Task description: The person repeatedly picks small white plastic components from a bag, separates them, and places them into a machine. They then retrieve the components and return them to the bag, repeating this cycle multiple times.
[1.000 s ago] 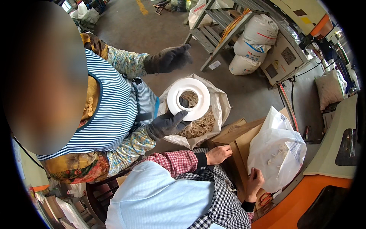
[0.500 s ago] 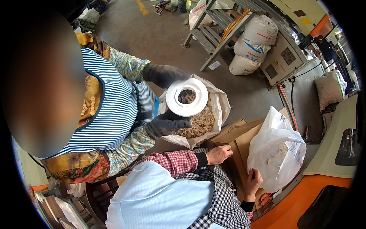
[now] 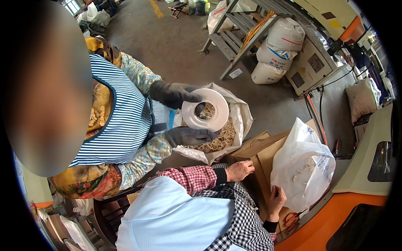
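My left hand (image 3: 240,170), in a red-checked sleeve with a black cuff, is closed above the near edge of an open cardboard box (image 3: 268,159). My right hand (image 3: 277,201) has its fingers drawn together beside a translucent white plastic bag (image 3: 299,175) with small pale parts in it. Whatever either hand may hold is too small or hidden. To my left, a co-worker in a striped apron holds a white plastic ring (image 3: 217,115) in two dark-gloved hands (image 3: 176,94). Beneath it stands an open white sack (image 3: 243,121) full of thin beige curled pieces (image 3: 222,140).
Orange-handled scissors (image 3: 290,218) lie near my right wrist. An orange and cream machine (image 3: 360,184) stands at the right. Farther off are metal steps (image 3: 228,48), stacked white sacks (image 3: 272,56) and a grey electrical cabinet (image 3: 307,69). A dark chair (image 3: 104,219) is at lower left.
The co-worker has turned the white ring so a smooth, wide flange faces up, and the gloves have shifted their hold on it. My hands have barely moved.
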Motion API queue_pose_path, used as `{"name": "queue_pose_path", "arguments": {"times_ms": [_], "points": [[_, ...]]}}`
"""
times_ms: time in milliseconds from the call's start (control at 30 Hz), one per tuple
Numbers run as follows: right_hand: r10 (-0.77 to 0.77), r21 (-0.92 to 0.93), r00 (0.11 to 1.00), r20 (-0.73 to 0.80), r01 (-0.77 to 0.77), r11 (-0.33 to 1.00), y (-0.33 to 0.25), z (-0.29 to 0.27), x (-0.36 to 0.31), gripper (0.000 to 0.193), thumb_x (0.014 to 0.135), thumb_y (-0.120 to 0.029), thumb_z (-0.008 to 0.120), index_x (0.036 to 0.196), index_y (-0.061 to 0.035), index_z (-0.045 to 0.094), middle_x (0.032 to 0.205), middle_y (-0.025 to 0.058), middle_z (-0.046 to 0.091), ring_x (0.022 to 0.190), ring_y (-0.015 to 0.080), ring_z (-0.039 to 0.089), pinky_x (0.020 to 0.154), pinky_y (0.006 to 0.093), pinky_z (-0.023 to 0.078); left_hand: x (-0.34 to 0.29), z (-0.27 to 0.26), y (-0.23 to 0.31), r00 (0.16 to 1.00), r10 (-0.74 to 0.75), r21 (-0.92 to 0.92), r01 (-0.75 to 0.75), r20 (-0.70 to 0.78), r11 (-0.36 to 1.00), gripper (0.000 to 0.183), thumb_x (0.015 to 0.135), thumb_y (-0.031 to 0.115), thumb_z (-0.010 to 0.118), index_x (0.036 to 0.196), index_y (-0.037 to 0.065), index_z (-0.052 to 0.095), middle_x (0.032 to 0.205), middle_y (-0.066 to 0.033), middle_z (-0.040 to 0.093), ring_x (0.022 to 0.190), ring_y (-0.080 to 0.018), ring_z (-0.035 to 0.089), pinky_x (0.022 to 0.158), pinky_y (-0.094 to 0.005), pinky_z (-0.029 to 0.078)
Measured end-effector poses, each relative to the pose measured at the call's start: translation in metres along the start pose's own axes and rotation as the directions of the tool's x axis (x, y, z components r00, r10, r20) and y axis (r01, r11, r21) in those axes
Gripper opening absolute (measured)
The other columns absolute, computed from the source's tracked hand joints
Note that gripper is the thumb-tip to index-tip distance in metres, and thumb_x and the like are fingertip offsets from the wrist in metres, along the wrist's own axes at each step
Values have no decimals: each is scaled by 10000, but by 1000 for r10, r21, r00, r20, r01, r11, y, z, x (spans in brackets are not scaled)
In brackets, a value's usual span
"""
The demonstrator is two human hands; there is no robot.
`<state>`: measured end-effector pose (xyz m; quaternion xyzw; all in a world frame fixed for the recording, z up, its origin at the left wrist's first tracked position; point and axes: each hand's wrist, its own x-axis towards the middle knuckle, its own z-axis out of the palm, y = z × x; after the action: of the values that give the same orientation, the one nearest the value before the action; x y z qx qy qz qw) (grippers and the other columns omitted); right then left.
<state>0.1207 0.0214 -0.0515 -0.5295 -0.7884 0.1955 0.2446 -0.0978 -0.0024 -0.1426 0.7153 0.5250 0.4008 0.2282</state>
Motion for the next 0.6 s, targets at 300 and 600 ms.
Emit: {"name": "queue_pose_path", "arguments": {"times_ms": [300, 600], "points": [[-27, -17, 1000, 1, 27, 999, 7, 2, -2, 77, 841, -58, 592, 804, 9, 580, 711, 148, 593, 624, 294, 583, 567, 328, 453, -3, 8, -1, 1000, -11, 9, 10, 29, 1000, 111, 833, 119, 549, 795, 15, 549, 818, -148, 528, 795, -305, 583, 708, -365, 476], [2, -227, 960, -279, -68, 972, 6, -43, -50, 85, 839, -27, 562, 903, 8, 605, 851, 167, 628, 787, 315, 625, 693, 349, 493, 53, 5, 85, 876, 317, -462, -125, 365, 878, 138, 840, 162, 594, 857, 26, 581, 820, -146, 540, 778, -339, 570, 686, -385, 476]]}}
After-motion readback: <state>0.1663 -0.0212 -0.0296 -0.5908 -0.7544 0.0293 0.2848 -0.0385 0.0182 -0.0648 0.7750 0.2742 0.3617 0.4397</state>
